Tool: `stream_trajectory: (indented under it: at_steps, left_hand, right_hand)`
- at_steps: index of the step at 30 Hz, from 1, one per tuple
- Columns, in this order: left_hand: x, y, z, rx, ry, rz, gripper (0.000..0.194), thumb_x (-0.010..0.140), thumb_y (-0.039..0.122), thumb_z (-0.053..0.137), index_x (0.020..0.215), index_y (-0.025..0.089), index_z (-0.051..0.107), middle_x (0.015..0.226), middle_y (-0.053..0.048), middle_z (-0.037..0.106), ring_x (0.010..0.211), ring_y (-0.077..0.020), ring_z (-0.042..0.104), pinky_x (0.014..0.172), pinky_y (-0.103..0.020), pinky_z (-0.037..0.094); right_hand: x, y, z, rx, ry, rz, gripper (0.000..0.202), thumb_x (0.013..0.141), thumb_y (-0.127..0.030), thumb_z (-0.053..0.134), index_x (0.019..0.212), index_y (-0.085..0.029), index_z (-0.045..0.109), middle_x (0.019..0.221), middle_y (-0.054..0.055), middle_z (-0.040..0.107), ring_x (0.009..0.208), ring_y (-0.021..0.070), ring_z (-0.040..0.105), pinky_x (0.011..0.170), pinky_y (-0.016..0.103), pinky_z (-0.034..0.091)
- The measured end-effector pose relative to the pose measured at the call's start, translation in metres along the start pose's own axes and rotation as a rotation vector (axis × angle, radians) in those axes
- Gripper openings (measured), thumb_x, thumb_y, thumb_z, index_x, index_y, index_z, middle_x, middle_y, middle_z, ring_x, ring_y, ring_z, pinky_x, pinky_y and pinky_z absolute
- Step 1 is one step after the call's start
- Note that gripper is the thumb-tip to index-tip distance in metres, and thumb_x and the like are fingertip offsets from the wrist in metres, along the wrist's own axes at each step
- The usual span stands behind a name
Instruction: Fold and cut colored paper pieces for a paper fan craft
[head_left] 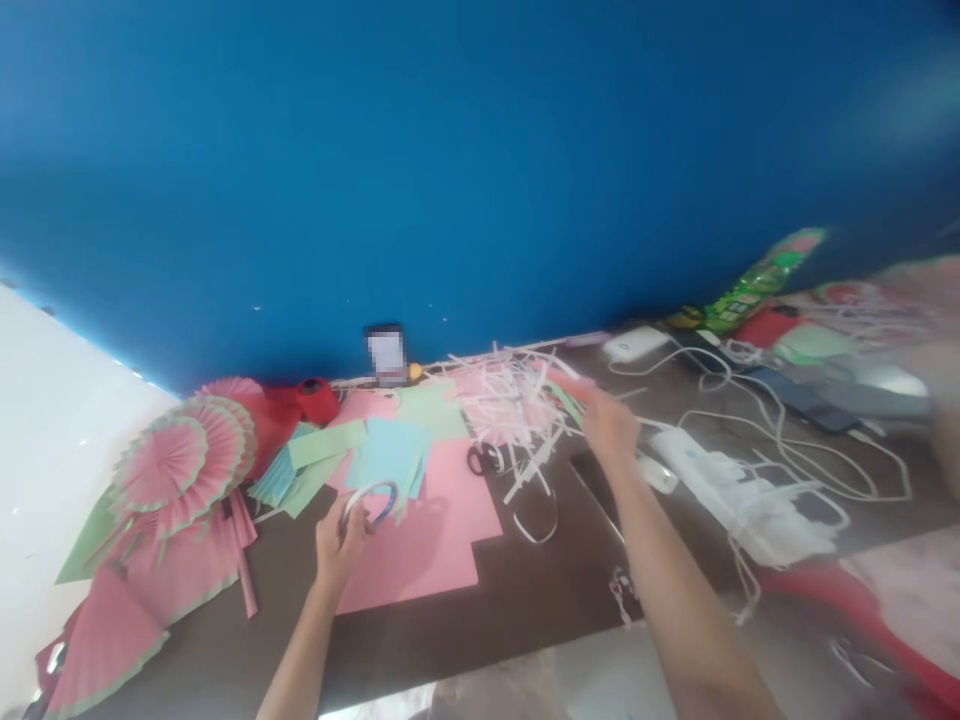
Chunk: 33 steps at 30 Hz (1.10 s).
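Over the pink paper sheets (442, 540), my left hand (341, 530) is closed on a roll of tape (384, 505) with a white and blue rim. My right hand (609, 425) reaches to the right edge of a heap of white paper strips (510, 400). Its fingers are near a pink piece and a green strip (566, 402); blur hides whether they grip anything. Blue paper pieces (386, 455) and green pieces (326, 443) lie on the pink sheets. Black-handled scissors (485, 459) rest just below the strips.
Pleated pink paper fans (169, 465) pile up at the left, near a red roll (317, 401). On the right are a white power strip (742, 495), cables, a phone (806, 398) and a white box (636, 344). A blue wall rises behind the dark table (510, 610).
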<state>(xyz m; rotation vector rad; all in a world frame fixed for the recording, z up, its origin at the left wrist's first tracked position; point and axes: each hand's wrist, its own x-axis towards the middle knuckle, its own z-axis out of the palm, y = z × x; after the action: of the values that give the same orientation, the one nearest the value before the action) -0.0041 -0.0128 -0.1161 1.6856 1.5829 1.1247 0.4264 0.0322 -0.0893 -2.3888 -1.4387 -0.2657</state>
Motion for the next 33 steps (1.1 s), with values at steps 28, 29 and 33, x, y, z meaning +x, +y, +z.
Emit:
stream_trajectory:
  at_steps: [28, 29, 33]
  left_hand:
    - [0.043, 0.082, 0.141, 0.286, -0.58, 0.767, 0.045, 0.085, 0.021, 0.046, 0.13, 0.02, 0.041, 0.119, -0.016, 0.049, 0.115, -0.0301, 0.043, 0.093, -0.052, 0.036]
    - [0.041, 0.078, 0.142, 0.3, -0.592, 0.793, 0.049, 0.083, 0.022, 0.05, 0.13, 0.022, 0.039, 0.131, -0.017, 0.04, 0.125, -0.033, 0.033, 0.097, -0.057, 0.031]
    - [0.029, 0.047, 0.119, 0.272, -0.574, 0.766, 0.047, 0.082, 0.017, 0.047, 0.128, 0.02, 0.042, 0.14, -0.017, 0.031, 0.133, -0.0311, 0.022, 0.103, -0.055, 0.028]
  right_hand:
    - [-0.08, -0.028, 0.021, 0.529, 0.227, -0.242, 0.021, 0.084, -0.022, 0.041, 0.09, -0.018, 0.061, 0.089, 0.009, 0.065, 0.088, 0.0218, 0.06, 0.082, 0.039, 0.047]
    - [-0.077, -0.028, 0.02, 0.538, 0.242, -0.239, 0.021, 0.084, -0.022, 0.041, 0.089, -0.018, 0.06, 0.088, 0.009, 0.065, 0.087, 0.0219, 0.06, 0.081, 0.039, 0.047]
    - [-0.07, -0.04, 0.022, 0.581, 0.232, -0.312, 0.019, 0.084, -0.024, 0.042, 0.086, -0.018, 0.06, 0.084, 0.009, 0.065, 0.084, 0.0224, 0.06, 0.078, 0.039, 0.048]
